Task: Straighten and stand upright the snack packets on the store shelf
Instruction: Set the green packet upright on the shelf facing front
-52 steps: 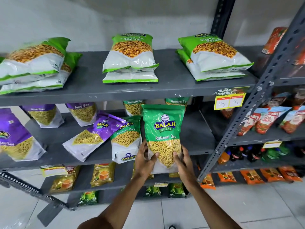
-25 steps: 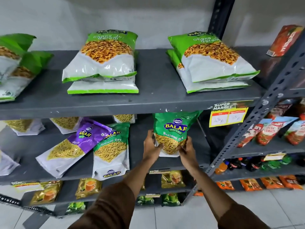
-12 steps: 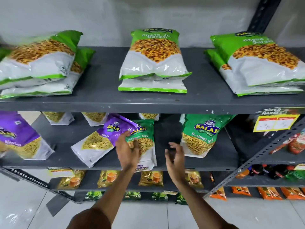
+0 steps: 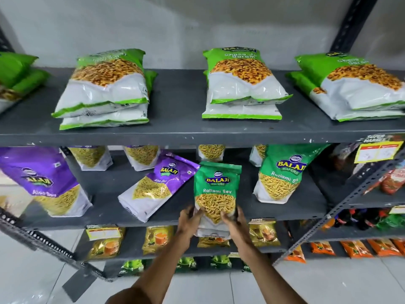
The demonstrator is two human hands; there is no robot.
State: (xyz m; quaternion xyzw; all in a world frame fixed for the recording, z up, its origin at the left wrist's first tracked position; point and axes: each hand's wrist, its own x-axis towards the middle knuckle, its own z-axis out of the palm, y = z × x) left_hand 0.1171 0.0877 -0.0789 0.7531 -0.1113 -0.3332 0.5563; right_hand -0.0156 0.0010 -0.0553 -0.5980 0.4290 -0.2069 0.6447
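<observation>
Two hands on one packet right now: the left hand (image 4: 190, 220) and right hand (image 4: 235, 220) are both wrapped around the lower sides of a green Ratlami Sev packet (image 4: 215, 195), fingers curled onto it, holding it upright at the front edge of the middle shelf (image 4: 166, 216). Its bottom hangs a bit past the shelf lip, so I'd say it's not set down yet.

Progress-wise, I'd call it early to midway. One other green Ratlami Sev bag (image 4: 282, 174) on the right is already standing fine. Left to do on this shelf, as far as I can see: the purple Aloo Sev packet (image 4: 156, 186) lying tilted on its side just left of the held one, and maybe the big purple bag (image 4: 41, 183) at far left, which leans a little.

Counts: two green Ratlami Sev up front, two purple Aloo Sev up front, plus four packets at the back of the shelf with their tops hidden by the shelf above. The top shelf (image 4: 197, 132) has flat stacks of green-and-white Chana Jor Garam bags (image 4: 243, 84), four stacks in view, roughly two bags each. Those are all lying flat, so if they count, there's plenty left.
</observation>
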